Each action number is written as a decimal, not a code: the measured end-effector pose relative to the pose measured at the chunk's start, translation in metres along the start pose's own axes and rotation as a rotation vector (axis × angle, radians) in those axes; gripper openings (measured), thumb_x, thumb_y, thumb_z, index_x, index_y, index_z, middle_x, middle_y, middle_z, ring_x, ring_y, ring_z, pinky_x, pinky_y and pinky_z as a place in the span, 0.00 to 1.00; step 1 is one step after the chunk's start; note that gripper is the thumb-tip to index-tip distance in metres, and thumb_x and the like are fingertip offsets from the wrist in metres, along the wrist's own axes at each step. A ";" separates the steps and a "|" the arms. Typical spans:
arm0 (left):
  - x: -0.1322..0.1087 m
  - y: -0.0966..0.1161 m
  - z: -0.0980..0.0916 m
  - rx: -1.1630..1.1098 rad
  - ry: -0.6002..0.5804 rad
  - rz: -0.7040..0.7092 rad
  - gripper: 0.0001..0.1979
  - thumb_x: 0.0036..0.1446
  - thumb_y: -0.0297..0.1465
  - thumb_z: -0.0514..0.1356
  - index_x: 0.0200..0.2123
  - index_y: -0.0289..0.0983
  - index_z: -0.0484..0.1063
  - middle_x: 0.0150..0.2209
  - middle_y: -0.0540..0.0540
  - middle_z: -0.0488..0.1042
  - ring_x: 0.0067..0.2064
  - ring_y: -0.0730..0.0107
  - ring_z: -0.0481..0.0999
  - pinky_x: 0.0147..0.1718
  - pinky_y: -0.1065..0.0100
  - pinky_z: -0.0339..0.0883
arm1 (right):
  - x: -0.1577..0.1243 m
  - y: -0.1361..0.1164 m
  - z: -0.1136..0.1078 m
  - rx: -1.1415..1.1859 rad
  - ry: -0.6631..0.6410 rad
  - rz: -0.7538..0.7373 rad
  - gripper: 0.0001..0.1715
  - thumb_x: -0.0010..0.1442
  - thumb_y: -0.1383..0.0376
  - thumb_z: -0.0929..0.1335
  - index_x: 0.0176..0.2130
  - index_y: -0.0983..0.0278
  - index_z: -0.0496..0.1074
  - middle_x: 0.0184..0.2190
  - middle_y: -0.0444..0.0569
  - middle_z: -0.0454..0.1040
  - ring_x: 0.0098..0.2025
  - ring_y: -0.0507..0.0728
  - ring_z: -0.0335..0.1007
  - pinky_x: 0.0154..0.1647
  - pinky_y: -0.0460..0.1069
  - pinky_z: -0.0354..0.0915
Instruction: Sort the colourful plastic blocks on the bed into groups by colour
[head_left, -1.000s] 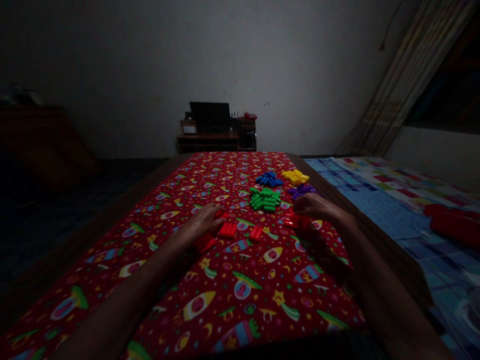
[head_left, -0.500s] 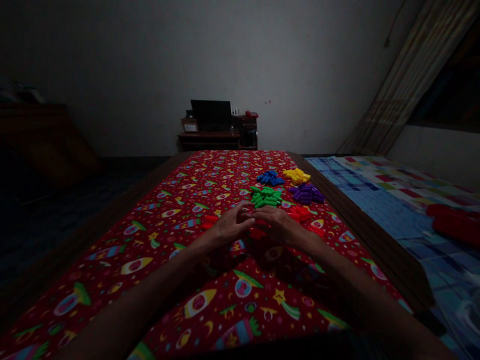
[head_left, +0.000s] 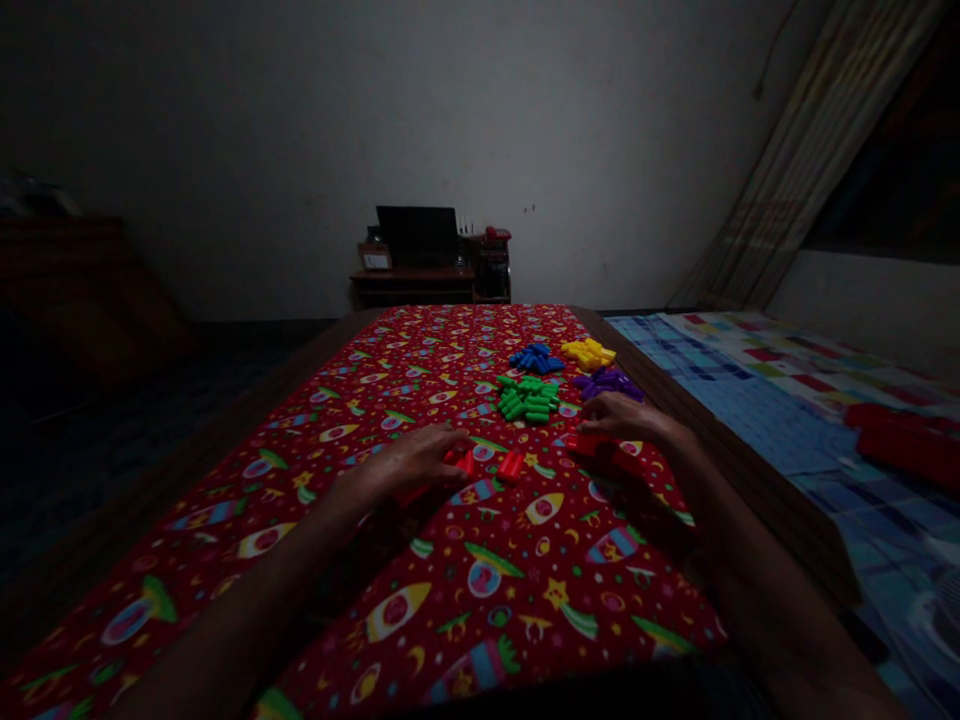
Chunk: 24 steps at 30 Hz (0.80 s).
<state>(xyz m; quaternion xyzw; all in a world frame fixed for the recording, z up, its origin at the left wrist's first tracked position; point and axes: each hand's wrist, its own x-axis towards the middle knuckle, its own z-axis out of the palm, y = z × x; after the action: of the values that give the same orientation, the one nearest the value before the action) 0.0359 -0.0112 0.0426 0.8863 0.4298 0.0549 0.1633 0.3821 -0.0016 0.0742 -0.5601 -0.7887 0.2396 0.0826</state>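
Note:
My left hand [head_left: 420, 458] is curled round a red piece [head_left: 463, 463] on the red patterned cloth [head_left: 480, 540], left of centre. Between my hands lies a red block [head_left: 511, 466], touched by neither. My right hand [head_left: 616, 414] reaches down over more red pieces [head_left: 589, 443] at the right; its fingertips are partly hidden, and what they grip is unclear. Just beyond are a pile of green pieces [head_left: 528, 398] and a pile of purple pieces [head_left: 604, 384], the purple one partly covered by my right hand.
Farther back are a blue pile [head_left: 536, 358] and a yellow pile [head_left: 589, 353]. A dark monitor [head_left: 418, 236] stands on a small desk [head_left: 412, 275] by the wall. Blue checked bedding [head_left: 720, 370] with a red cloth [head_left: 900, 445] lies at the right.
My hands, close together before, have moved apart: left hand to the left, right hand to the right. The red block between them now shows in full. The view has shifted slightly.

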 end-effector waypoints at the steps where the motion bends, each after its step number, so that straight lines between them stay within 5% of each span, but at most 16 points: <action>1: 0.001 0.003 0.000 -0.005 0.008 0.006 0.20 0.54 0.43 0.59 0.49 0.42 0.72 0.45 0.46 0.76 0.45 0.62 0.74 0.41 0.70 0.64 | -0.001 0.001 -0.002 0.001 -0.032 0.016 0.15 0.52 0.57 0.68 0.27 0.67 0.74 0.21 0.44 0.69 0.23 0.50 0.60 0.23 0.45 0.53; 7: 0.005 0.018 0.004 0.011 0.130 0.015 0.18 0.58 0.45 0.55 0.41 0.38 0.75 0.35 0.46 0.77 0.35 0.66 0.74 0.34 0.71 0.63 | -0.004 0.013 -0.012 -0.123 0.016 0.035 0.12 0.48 0.65 0.69 0.34 0.66 0.78 0.30 0.48 0.76 0.31 0.53 0.68 0.28 0.44 0.59; 15: 0.014 0.013 0.019 -0.070 0.251 -0.011 0.18 0.58 0.44 0.56 0.44 0.39 0.73 0.40 0.45 0.77 0.39 0.63 0.75 0.37 0.68 0.65 | -0.023 0.007 -0.023 -0.188 0.184 0.057 0.12 0.56 0.62 0.65 0.31 0.67 0.76 0.26 0.46 0.74 0.28 0.51 0.66 0.26 0.45 0.54; 24: 0.018 0.007 0.028 -0.128 0.268 0.044 0.18 0.58 0.45 0.56 0.42 0.38 0.74 0.38 0.45 0.77 0.39 0.64 0.74 0.38 0.68 0.65 | -0.080 0.023 0.029 -0.488 0.180 0.168 0.06 0.57 0.65 0.66 0.36 0.62 0.74 0.32 0.50 0.76 0.31 0.54 0.68 0.26 0.45 0.51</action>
<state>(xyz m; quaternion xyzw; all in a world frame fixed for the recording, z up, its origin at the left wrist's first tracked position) 0.0586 -0.0077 0.0178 0.8679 0.4240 0.2035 0.1597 0.4183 -0.0774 0.0494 -0.6457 -0.7635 -0.0023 -0.0052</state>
